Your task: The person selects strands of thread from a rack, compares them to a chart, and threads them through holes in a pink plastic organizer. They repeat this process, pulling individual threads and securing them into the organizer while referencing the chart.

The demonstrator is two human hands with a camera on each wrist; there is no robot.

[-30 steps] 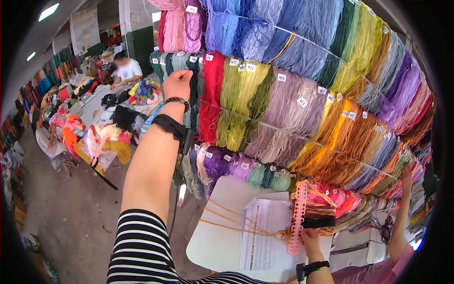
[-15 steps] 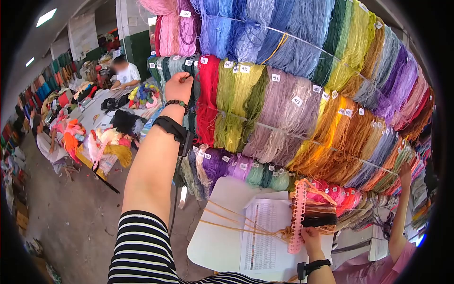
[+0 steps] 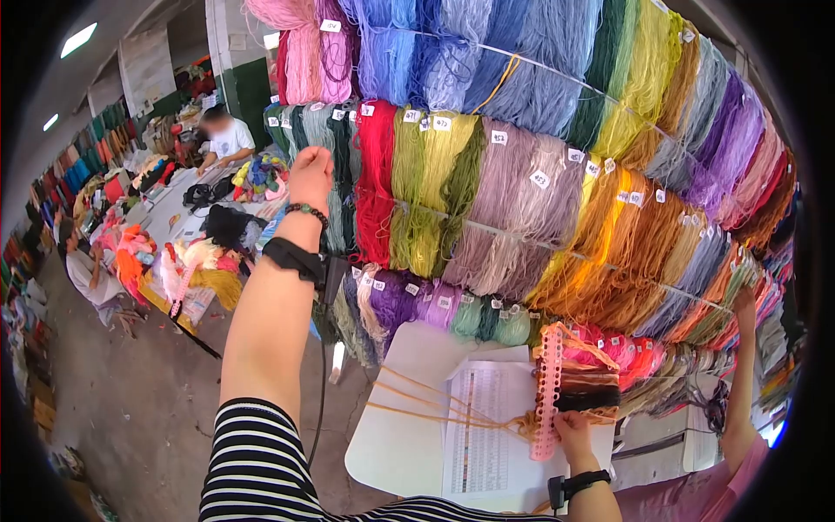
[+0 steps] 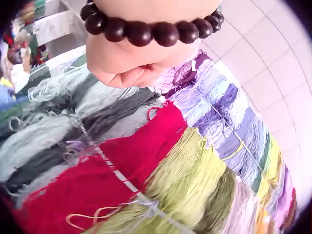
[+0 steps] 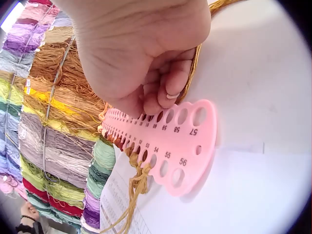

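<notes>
My left hand [image 3: 310, 184], raised with fingers curled, is beside the grey and dark green skeins [image 3: 335, 152] at the left end of the middle row. In the left wrist view no thread shows in its fist, just above the grey skeins [image 4: 112, 105] and near the red one [image 4: 117, 156]. Low at the right, my right hand [image 3: 574, 435] pinches the edge of a pink thread card [image 5: 161, 139] with numbered holes. Strands are looped through the holes. Golden-brown thread [image 5: 136, 183] trails from one side, and more passes by my right fingers.
A white board [image 3: 391, 435] with a printed chart [image 3: 478, 435] lies under the card. Rows of numbered skeins [image 3: 531, 174] fill the rack. At right, another person's arm [image 3: 741, 374] reaches up to the skeins. A table [image 3: 187, 224] with yarn heaps and seated people stand at the left.
My left hand has dropped slightly and shifted left, its fingertips now lower against the skeins. The view has turned a little, so the rack appears farther left. My right hand stays at the card.
</notes>
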